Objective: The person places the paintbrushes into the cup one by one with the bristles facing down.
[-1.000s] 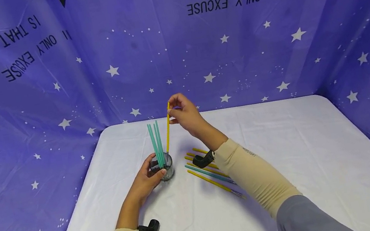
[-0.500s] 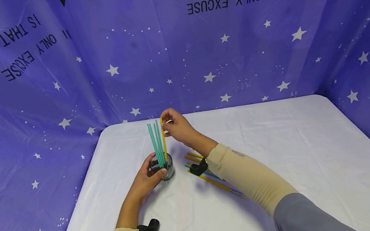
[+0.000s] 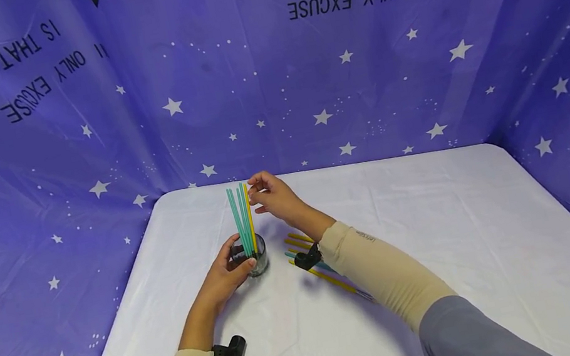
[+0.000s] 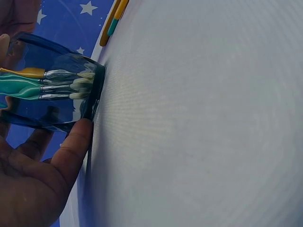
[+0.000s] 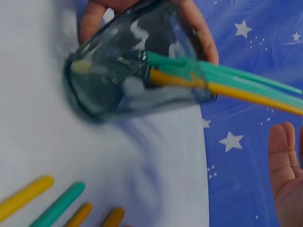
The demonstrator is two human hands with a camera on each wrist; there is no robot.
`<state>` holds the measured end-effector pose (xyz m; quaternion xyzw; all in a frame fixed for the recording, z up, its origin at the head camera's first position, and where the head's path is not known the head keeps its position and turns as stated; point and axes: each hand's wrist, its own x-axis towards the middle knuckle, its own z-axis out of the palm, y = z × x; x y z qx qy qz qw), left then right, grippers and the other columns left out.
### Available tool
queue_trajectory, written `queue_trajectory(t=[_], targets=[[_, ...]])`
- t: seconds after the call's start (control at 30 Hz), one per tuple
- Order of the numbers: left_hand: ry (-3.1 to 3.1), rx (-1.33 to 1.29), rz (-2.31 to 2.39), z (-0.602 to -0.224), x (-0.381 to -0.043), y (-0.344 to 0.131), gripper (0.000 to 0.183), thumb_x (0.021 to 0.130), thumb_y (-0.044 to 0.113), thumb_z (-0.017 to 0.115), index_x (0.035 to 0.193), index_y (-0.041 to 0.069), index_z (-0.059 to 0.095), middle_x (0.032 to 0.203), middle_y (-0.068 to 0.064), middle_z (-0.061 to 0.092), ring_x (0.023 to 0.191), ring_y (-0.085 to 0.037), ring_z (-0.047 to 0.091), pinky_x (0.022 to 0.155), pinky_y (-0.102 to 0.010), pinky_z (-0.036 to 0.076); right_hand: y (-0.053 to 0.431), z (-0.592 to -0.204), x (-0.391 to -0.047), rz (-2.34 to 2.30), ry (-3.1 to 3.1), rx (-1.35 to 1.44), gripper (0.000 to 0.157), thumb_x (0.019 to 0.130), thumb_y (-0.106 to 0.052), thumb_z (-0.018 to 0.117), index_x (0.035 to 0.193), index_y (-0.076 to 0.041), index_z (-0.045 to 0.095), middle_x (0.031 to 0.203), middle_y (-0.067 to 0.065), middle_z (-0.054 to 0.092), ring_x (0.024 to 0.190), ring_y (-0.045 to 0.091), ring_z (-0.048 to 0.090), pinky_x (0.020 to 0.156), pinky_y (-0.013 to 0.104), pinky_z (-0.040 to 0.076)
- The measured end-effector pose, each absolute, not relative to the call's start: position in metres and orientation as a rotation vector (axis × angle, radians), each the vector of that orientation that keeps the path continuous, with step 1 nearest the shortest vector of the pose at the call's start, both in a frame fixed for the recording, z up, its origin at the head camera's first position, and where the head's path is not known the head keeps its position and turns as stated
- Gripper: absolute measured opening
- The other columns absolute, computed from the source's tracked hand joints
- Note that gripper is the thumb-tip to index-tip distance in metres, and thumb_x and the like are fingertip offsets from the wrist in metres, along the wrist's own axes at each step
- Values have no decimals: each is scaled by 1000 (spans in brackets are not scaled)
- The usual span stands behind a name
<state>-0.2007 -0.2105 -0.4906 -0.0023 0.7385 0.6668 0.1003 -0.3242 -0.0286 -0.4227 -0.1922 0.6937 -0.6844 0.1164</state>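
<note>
So the person's left hand point(image 3: 225, 281) is gripping a clear drinking glass point(image 3: 262, 263) left of the bench's middle, and the right hand point(image 3: 277, 198) is hanging loose just right of a yellow paintbrush point(image 3: 250, 216), not gripping it as far as I'm seeing. That brush is standing bristles-down in the glass beside what's looking like four teal paintbrushes point(image 4: 21, 88). I'm guessing roughly half done: at least three yellow brushes point(image 3: 338, 282) and one teal brush point(image 5: 59, 203) are lying loose to the right. White cloth is covering the bench point(image 3: 470, 221), and a purple-blue starry backdrop point(image 3: 389, 89) with upside-down lettering is hanging around it.
</note>
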Motion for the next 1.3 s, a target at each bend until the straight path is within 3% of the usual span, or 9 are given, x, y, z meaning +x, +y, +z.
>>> queue_trajectory(t=[0.27,0.57,0.83,1.07,1.3], targets=[[2216,7,1939,-490,-200,-211,79,93,19,71,157,21,24,145,-20,40,125,-30,49,91,-35,49,-4,-441,-334,-1768,2161,-526,16,101,-9,55,116,-5,56,102,8,57,101,37,60,81,45,55],[2228,-10,1916,-488,-198,-212,79,93,20,72,157,26,25,145,-19,40,126,-32,48,92,-38,49,33,-460,-346,-1461,2226,-514,33,100,-13,56,129,3,51,112,19,58,102,38,60,79,43,54],[2239,2,1901,-486,-197,-211,79,93,21,72,157,25,25,145,-20,40,126,-33,48,94,-40,49,56,-470,-348,-1229,2324,-564,26,99,-13,59,121,0,56,97,12,59,79,28,60,68,36,54],[2230,-23,1915,-486,-198,-210,78,93,17,72,156,25,26,144,-19,42,126,-32,48,92,-38,49,63,-465,-345,-992,2402,-704,21,98,-11,61,118,-3,60,93,8,61,75,23,60,65,29,49],[2227,-27,1914,-489,-199,-210,79,93,19,72,156,26,25,145,-20,41,126,-32,48,92,-37,49,65,-467,-348,-807,2435,-834,25,94,-7,63,119,-7,62,93,4,60,76,15,51,73,29,43]])
